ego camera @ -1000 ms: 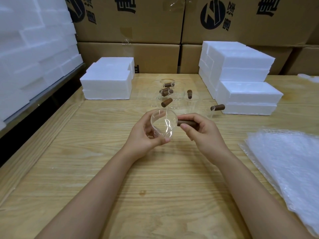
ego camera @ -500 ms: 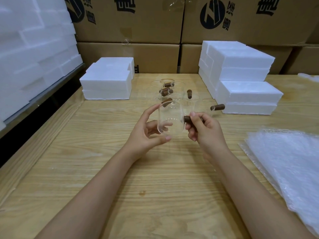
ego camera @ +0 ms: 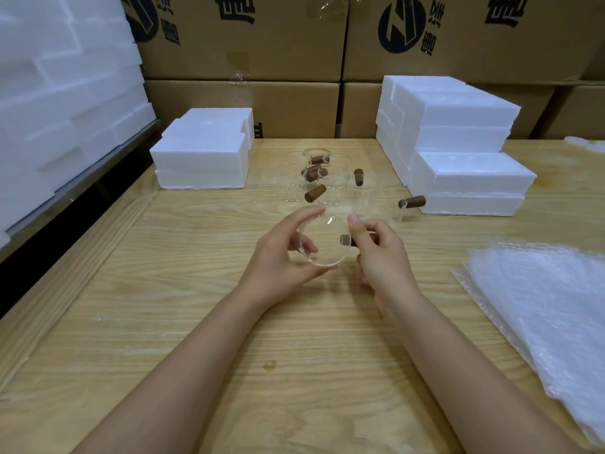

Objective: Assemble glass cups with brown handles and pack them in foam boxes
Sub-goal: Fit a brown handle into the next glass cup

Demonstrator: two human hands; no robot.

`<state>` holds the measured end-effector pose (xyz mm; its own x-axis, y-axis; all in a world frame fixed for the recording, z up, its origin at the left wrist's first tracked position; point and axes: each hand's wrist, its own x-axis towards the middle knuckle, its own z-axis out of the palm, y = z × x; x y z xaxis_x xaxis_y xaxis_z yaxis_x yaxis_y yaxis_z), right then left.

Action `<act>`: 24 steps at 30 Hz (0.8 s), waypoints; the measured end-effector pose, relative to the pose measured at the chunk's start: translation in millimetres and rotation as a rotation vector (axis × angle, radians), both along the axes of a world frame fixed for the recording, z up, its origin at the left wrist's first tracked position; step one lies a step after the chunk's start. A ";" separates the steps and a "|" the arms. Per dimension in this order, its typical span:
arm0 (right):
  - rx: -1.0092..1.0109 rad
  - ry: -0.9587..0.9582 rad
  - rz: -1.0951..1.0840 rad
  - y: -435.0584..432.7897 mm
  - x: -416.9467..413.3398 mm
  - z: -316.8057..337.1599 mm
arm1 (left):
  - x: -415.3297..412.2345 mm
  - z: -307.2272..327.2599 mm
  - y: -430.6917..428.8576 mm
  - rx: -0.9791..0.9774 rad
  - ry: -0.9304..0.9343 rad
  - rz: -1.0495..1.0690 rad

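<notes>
A clear glass cup is held above the wooden table, its round opening or base turned toward me. My left hand curls around its left side, thumb below and fingers above. My right hand pinches the brown handle that sticks out on the cup's right side. Behind the hands stand several more glass cups with brown handles, one further right. White foam boxes are stacked at the back left and back right.
Sheets of bubble wrap lie on the right of the table. A wall of foam pieces stands on the left, and cardboard cartons line the back. A dark gap runs along the table's left edge.
The cup has been turned in my hands, from upright to its round face pointing at me. It now sits slightly lower. My right hand keeps its hold on the handle.
</notes>
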<state>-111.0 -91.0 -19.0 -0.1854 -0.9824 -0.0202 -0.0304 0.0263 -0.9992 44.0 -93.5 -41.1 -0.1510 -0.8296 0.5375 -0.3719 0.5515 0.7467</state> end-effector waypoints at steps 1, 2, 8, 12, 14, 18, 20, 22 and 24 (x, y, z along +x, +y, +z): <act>-0.012 0.013 -0.009 3.0 3.3 2.1 | -1.3 0.4 0.6 -0.024 -0.013 0.004; -0.020 0.022 -0.005 6.1 6.5 3.9 | -2.5 0.5 1.6 -0.049 -0.032 -0.001; -0.046 0.094 -0.016 9.1 12.4 3.4 | -9.9 4.0 7.3 -0.166 -0.099 0.009; -0.020 0.170 0.023 7.1 15.6 -2.2 | -8.3 2.8 6.7 -0.118 -0.102 0.023; -0.029 0.250 0.049 7.7 16.2 -3.2 | -6.8 2.4 6.2 -0.087 -0.090 0.029; -0.100 0.363 0.115 9.7 14.8 -0.8 | -1.3 0.7 2.9 -0.014 -0.056 0.080; -0.174 0.415 0.151 12.2 14.3 -1.3 | 3.6 1.1 0.6 0.062 0.006 0.076; -0.245 0.399 0.182 12.7 13.8 -3.1 | 7.2 2.2 0.2 0.094 0.039 0.057; -0.258 0.353 0.217 11.2 12.1 -2.7 | 8.9 3.7 1.8 0.097 0.052 0.048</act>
<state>-98.8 -79.8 -21.7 0.0724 -0.9639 0.2561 -0.3456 -0.2651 -0.9002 52.9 -91.7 -37.4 -0.0839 -0.8835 0.4608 -0.3558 0.4585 0.8144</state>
